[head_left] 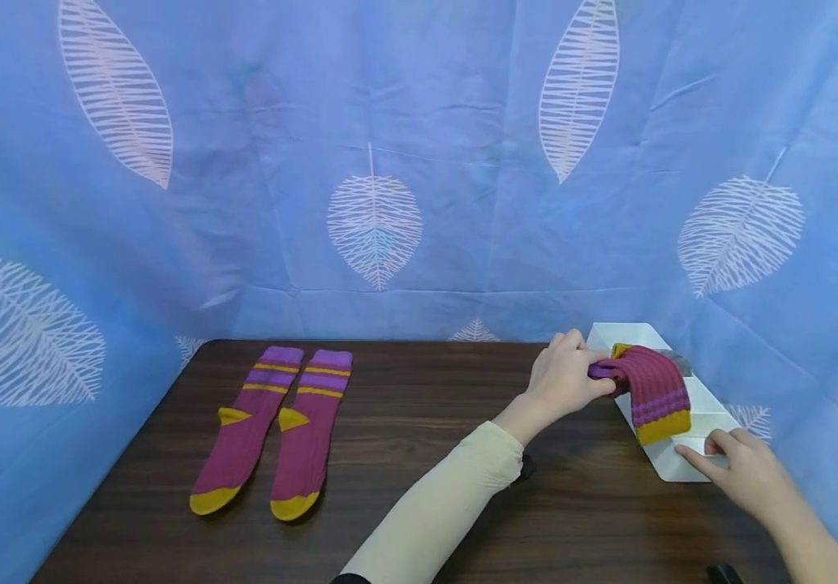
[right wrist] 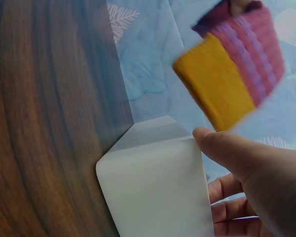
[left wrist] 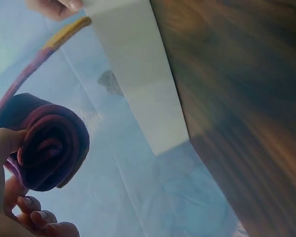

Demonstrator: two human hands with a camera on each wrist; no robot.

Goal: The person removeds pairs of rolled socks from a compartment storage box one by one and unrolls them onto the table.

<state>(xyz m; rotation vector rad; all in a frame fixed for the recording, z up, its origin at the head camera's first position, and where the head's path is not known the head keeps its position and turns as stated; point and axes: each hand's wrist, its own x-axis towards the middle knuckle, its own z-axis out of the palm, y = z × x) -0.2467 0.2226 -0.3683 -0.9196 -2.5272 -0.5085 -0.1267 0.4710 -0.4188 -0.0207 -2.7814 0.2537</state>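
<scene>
My left hand (head_left: 563, 375) pinches a partly rolled maroon sock (head_left: 655, 389) above the white box (head_left: 670, 466) at the right. The sock's purple-striped end with a yellow band hangs loose towards the box's near end. In the left wrist view, the coiled side of the roll (left wrist: 52, 148) faces the camera, between thumb and fingers. My right hand (right wrist: 256, 168) holds the box's near end, its thumb on the rim and its fingers against the side wall. Something grey (head_left: 677, 362) shows inside the box, partly hidden by the sock.
Two maroon socks (head_left: 243, 438) with yellow toes and heels lie flat side by side on the left of the dark wooden table (head_left: 419, 454). A blue cloth (head_left: 448, 227) with white leaf prints hangs behind the table and along its sides.
</scene>
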